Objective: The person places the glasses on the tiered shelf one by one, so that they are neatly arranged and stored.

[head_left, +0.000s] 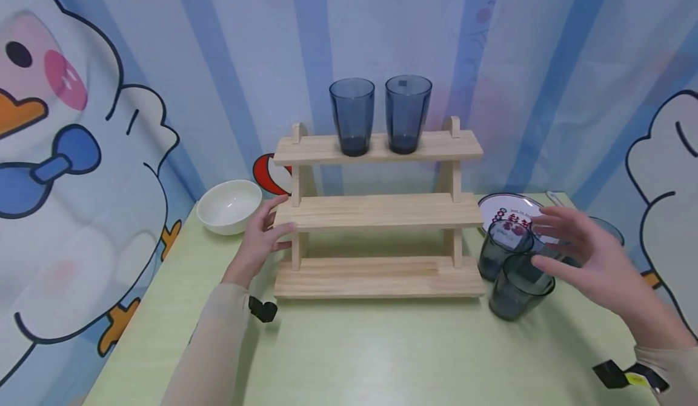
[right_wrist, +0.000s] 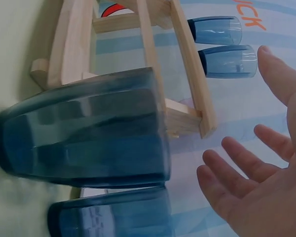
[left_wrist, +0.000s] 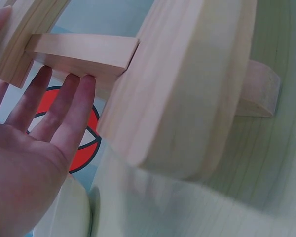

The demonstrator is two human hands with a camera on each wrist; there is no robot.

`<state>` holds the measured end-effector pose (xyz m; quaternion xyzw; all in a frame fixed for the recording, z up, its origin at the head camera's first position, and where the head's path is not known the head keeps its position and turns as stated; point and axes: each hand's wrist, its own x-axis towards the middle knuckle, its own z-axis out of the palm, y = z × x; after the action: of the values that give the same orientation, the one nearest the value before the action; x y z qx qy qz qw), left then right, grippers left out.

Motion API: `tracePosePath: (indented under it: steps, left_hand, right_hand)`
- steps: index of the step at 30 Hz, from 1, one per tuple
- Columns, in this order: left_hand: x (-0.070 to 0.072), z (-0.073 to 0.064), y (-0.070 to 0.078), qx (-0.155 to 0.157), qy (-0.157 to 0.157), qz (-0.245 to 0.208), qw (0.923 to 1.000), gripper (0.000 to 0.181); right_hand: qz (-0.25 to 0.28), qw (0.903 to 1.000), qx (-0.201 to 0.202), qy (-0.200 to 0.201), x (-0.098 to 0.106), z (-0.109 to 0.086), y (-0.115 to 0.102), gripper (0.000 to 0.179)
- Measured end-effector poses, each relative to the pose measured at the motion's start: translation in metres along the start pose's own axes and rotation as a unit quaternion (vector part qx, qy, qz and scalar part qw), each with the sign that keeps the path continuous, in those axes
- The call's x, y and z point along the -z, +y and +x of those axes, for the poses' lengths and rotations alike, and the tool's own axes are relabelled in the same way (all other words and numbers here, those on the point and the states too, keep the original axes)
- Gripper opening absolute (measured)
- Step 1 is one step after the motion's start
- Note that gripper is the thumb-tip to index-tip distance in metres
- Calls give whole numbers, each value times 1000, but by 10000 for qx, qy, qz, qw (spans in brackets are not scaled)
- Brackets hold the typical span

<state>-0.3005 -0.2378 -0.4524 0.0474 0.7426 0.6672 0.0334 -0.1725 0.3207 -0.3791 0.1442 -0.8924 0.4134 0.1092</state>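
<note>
From afar I grip the stand point(head_left: 376, 212) with my left hand point(head_left: 260, 239), right hand point(head_left: 591, 257) wide-fingered, empty by the front glass point(head_left: 512, 297): one crooked grab could topple it.

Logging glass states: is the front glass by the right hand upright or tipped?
Upright: the front glass stands base down, rim upward.

Head view bright, soft shadows point(head_left: 248, 354) (wrist views dimmer, hazier).
</note>
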Motion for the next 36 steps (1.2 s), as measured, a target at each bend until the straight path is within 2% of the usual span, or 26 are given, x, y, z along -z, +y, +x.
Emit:
tracePosePath:
  steps: [6, 15, 22, 31, 36]
  left_hand:
    - [1, 2, -1, -31, -17, -10, 10000, 70]
    - [0, 2, -4, -52, 1, 32, 10000, 69]
    - [0, 3, -3, -98, -44, 16, 9999, 67]
    - [0, 2, -3, -79, -32, -1, 10000, 68]
    - [1, 2, -1, -54, 18, -10, 10000, 67]
  right_hand:
    - [-144, 9996, 108, 221, -8, -15, 10, 81]
    - [-251, 9995, 28, 175, -20, -33, 24, 83]
    - [-271, 9990, -354, 44, -30, -38, 28, 91]
    - [-277, 9978, -602, 69, -34, -40, 30, 100]
    - [-157, 9947, -999, -163, -37, -40, 32, 103]
